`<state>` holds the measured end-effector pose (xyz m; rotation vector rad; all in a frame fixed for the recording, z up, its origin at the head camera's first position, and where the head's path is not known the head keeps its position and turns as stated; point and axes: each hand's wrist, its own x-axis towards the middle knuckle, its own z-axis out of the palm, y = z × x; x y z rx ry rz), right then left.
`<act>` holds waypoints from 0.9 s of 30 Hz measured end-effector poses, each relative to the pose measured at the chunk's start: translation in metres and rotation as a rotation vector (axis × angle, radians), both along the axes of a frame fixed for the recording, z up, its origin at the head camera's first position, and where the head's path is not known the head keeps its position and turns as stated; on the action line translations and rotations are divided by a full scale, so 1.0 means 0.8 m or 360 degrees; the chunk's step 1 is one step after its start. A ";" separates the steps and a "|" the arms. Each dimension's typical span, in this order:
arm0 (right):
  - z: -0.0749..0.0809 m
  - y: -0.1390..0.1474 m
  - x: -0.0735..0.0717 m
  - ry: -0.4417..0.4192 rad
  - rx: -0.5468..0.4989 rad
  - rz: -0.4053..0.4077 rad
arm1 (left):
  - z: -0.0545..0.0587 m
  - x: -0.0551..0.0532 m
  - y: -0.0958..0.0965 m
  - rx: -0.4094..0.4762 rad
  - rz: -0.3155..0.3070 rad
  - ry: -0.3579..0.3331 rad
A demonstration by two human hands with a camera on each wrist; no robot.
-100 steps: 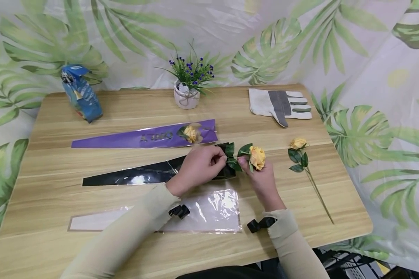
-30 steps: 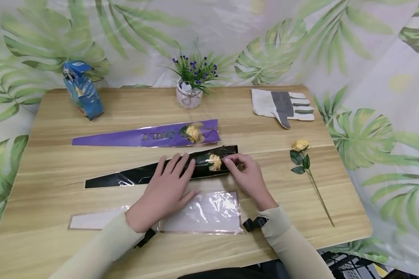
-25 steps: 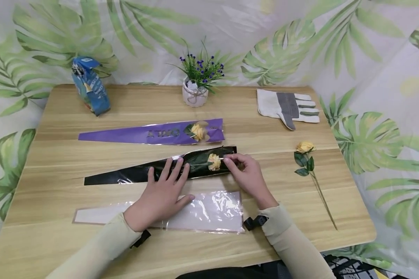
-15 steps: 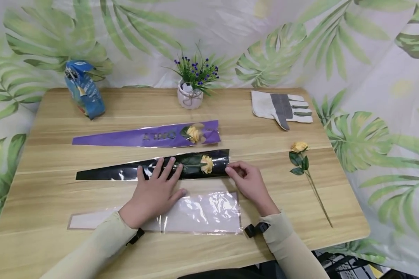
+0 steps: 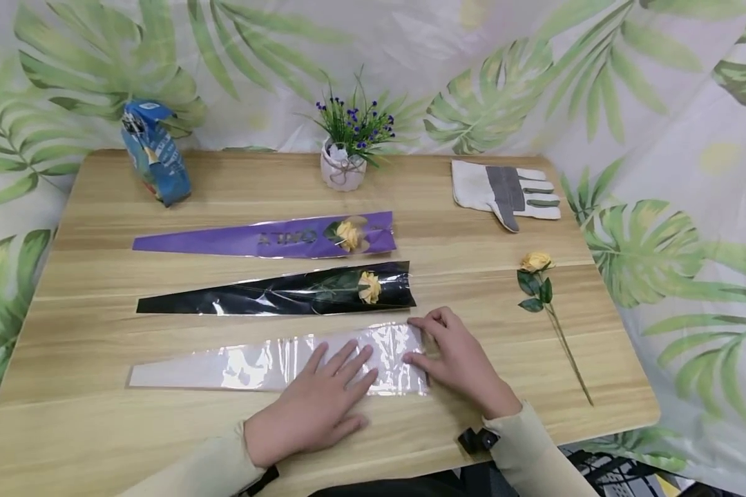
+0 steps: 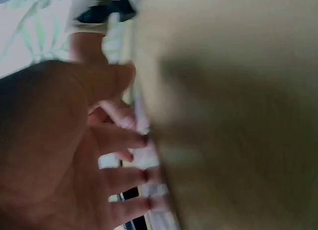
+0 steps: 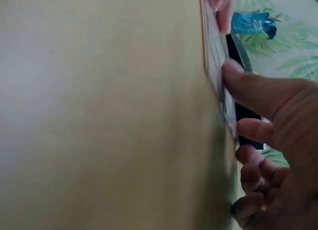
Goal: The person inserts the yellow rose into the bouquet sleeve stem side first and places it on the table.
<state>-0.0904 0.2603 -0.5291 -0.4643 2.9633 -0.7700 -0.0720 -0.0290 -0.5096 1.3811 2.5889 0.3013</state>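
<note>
A clear, white-backed flower sleeve lies across the near part of the table. My left hand rests on it with spread, straight fingers. At the sleeve's wide right end is my right hand; its thumb and index finger touch the film apart from each other, also visible in the right wrist view, where the thumb lies along the film. Just beyond lies a black sleeve with a yellow rose inside. Farther back, a purple sleeve also holds a yellow rose.
A loose yellow rose with a long stem lies to the right. Along the back of the wooden table are a blue bag, a potted plant and a white-and-grey work glove.
The yellow rose went from my hands into the black sleeve. Both hands then left that sleeve and came nearer, onto the clear one, which has shifted slightly away from me.
</note>
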 end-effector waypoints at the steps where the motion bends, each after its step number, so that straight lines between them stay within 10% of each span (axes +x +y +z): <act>1: 0.000 -0.002 -0.004 -0.0023 0.0002 -0.0033 | -0.002 -0.002 0.002 -0.0029 0.0024 0.0048; 16: 0.007 0.000 0.000 -0.0191 -0.0694 -0.0019 | 0.002 -0.019 0.004 -0.0026 0.0074 0.0196; 27: 0.003 -0.001 0.005 -0.0082 -0.0670 -0.0088 | 0.008 -0.031 0.023 0.0122 0.0061 0.0327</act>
